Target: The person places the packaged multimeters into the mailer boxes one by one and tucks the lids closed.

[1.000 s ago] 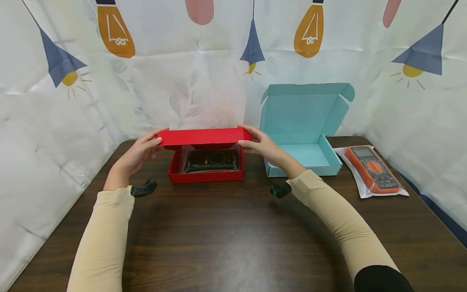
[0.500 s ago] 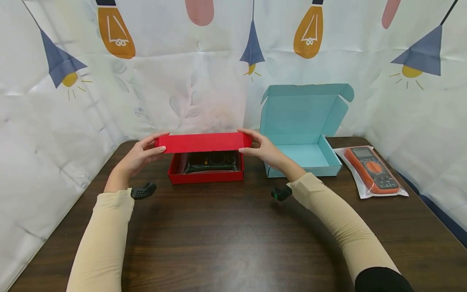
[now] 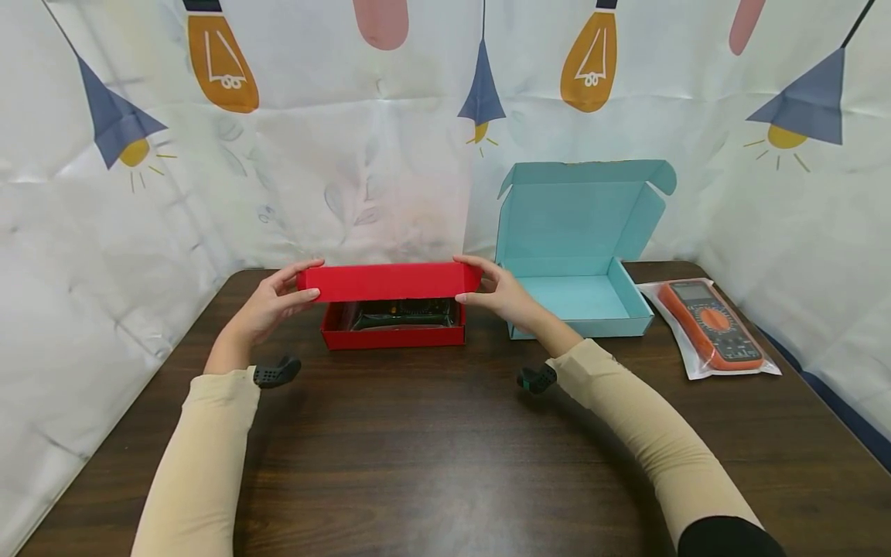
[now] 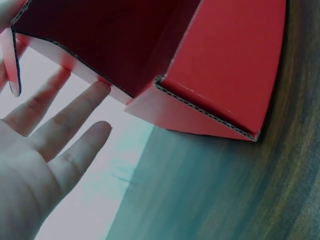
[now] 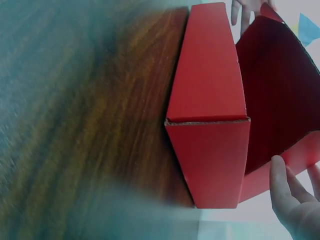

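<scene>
A red cardboard box (image 3: pixel 393 340) stands at the back of the table, its hinged lid (image 3: pixel 390 283) part-way down over the tray. Inside lies a black multimeter (image 3: pixel 404 316) in clear plastic, its upper part hidden behind the lid's front flap. My left hand (image 3: pixel 267 303) holds the lid's left corner, thumb on the front and fingers along the side. At the right corner, my right hand (image 3: pixel 504 295) grips the lid between thumb and fingers. In the left wrist view, fingertips touch the lid's side flap (image 4: pixel 85 71). The right wrist view has the thumb at the opposite side flap (image 5: pixel 257 184).
A light blue cardboard box (image 3: pixel 581 309) stands with its lid up, right of the red box. Further right, an orange multimeter (image 3: pixel 713 319) lies in a clear plastic bag. A patterned cloth (image 3: pixel 411 170) hangs behind the dark wooden table (image 3: pixel 411 449).
Both hands have lowered the red lid, its front edge coming down and hiding more of the black multimeter. The red tray, blue box and orange multimeter have stayed put.
</scene>
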`<state>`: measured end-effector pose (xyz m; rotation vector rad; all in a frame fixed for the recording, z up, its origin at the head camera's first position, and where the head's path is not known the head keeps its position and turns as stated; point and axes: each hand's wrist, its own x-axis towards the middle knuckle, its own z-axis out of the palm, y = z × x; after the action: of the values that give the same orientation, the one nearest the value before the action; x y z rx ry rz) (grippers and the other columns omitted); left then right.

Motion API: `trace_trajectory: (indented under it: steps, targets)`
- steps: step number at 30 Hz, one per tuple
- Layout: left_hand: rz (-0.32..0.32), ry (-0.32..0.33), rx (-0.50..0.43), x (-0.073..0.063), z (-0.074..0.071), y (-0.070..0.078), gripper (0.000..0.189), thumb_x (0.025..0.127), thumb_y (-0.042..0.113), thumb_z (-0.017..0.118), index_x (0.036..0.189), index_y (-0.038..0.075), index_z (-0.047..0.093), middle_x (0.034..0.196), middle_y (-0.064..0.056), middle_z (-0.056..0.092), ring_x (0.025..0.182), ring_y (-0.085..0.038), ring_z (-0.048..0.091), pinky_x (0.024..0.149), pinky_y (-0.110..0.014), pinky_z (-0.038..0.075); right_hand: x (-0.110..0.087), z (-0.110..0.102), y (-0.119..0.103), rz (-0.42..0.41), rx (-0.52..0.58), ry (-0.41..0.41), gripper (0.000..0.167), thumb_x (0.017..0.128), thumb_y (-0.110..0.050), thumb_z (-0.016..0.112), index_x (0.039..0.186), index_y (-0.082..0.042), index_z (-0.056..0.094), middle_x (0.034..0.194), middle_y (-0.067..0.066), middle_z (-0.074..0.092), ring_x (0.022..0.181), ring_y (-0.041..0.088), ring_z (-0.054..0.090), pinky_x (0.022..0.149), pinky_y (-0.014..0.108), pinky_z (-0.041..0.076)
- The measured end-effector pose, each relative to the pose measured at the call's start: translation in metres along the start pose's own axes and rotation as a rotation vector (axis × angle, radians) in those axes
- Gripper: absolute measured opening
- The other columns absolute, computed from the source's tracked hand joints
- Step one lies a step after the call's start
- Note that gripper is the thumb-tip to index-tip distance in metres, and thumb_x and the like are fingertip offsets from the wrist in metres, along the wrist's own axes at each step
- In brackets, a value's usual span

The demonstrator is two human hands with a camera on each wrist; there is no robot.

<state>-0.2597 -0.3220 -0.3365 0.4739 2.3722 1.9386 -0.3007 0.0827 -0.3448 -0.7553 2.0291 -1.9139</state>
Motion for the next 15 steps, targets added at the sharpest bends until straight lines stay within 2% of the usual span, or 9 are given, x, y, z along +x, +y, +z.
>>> trace_trajectory:
  steps: [8, 12, 15]
  targets:
    - [-0.014, 0.008, -0.001, -0.001, 0.001, -0.004, 0.051, 0.101, 0.009, 0.06, 0.149, 0.024, 0.053, 0.134, -0.002, 0.047, 0.116, -0.02, 0.05, 0.088, -0.023, 0.055, -0.004, 0.004, 0.004, -0.018, 0.038, 0.008, 0.064, 0.096, 0.002, 0.066, 0.155, -0.009, 0.043, 0.152, 0.015, 0.039, 0.133, 0.038, 0.046, 0.105, 0.068, 0.039]
    - [-0.009, 0.01, -0.002, -0.003, 0.001, -0.008, 0.051, 0.101, 0.008, 0.06, 0.149, 0.024, 0.052, 0.133, -0.002, 0.048, 0.116, -0.021, 0.051, 0.086, -0.024, 0.056, -0.005, 0.004, 0.006, -0.018, 0.03, 0.001, 0.064, 0.096, 0.001, 0.067, 0.155, -0.01, 0.044, 0.153, 0.013, 0.04, 0.133, 0.036, 0.047, 0.104, 0.064, 0.043]
    - [-0.007, 0.011, 0.001, -0.005, 0.002, -0.012, 0.05, 0.101, 0.008, 0.061, 0.148, 0.024, 0.053, 0.133, -0.003, 0.049, 0.115, -0.021, 0.052, 0.087, -0.026, 0.056, -0.007, 0.004, 0.007, -0.015, 0.004, -0.005, 0.064, 0.096, 0.0, 0.068, 0.155, -0.01, 0.044, 0.154, 0.011, 0.04, 0.134, 0.035, 0.047, 0.102, 0.056, 0.049]
